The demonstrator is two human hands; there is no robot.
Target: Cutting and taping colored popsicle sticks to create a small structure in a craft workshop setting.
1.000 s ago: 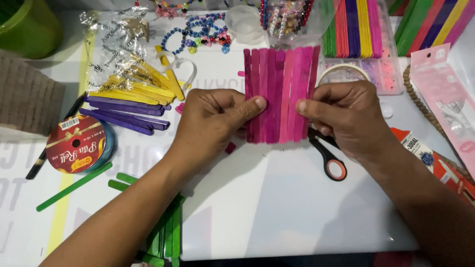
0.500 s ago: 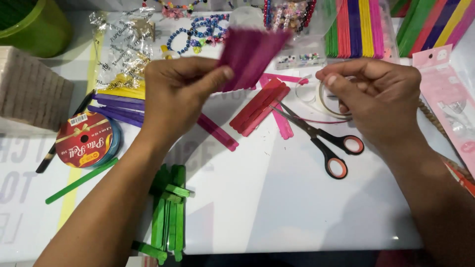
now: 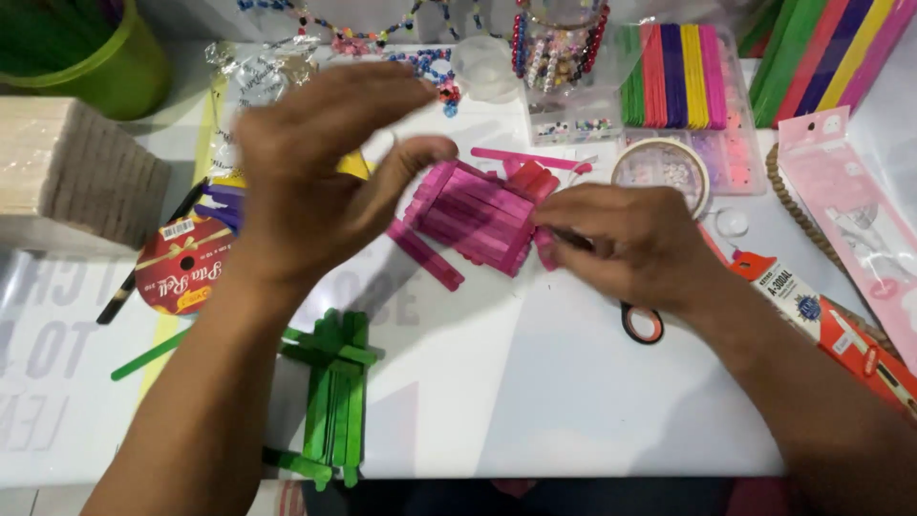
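At the centre of the frame, one panel of pink craft sticks (image 3: 478,215) is lying flat on the white table (image 3: 573,401), one loose pink stick (image 3: 425,255) touching its lower left edge. The right hand (image 3: 626,244) is pinching the panel's right edge. The left hand (image 3: 320,162) is hovering open, holding nothing, just left of it. One green stick panel (image 3: 334,397) is lying at lower left, one red ribbon spool (image 3: 181,266) at far left.

left hand (image 3: 315,177): open, raised left of pink stick panel (image 3: 478,215) | right hand (image 3: 635,244): touching panel's right edge | scissors (image 3: 642,323): right of panel, under right hand
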